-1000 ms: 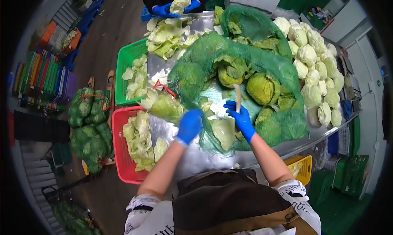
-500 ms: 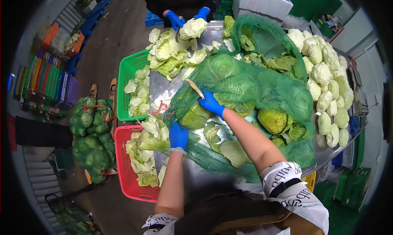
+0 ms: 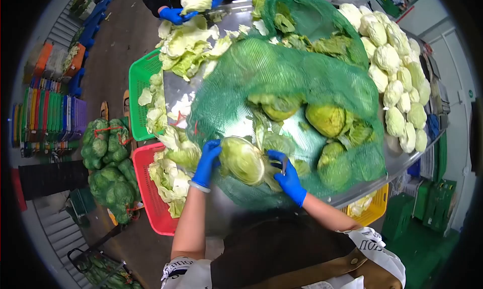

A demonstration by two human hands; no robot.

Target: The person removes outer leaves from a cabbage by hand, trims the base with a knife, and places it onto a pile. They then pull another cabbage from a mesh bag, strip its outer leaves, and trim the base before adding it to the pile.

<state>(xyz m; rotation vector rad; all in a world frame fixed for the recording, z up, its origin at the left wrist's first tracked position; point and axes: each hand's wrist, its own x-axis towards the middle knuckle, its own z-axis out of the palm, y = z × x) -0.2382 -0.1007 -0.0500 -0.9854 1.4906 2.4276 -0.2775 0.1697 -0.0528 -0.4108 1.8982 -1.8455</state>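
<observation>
- Cabbage (image 3: 241,159) between hands, over green net (image 3: 207,102). Looks dense, firm; outer leaves probably tear. Best hold: cup both sides low.
- Left hand (image 3: 205,167) half-curled at its left side, grip unclear.
- Right hand (image 3: 290,182) fingers bent, hold unclear.

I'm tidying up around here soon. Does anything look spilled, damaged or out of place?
Loose pale green cabbage leaves lie strewn on the grey metal table, outside the green plastic basket holding others, so they look possibly spilled.
</observation>
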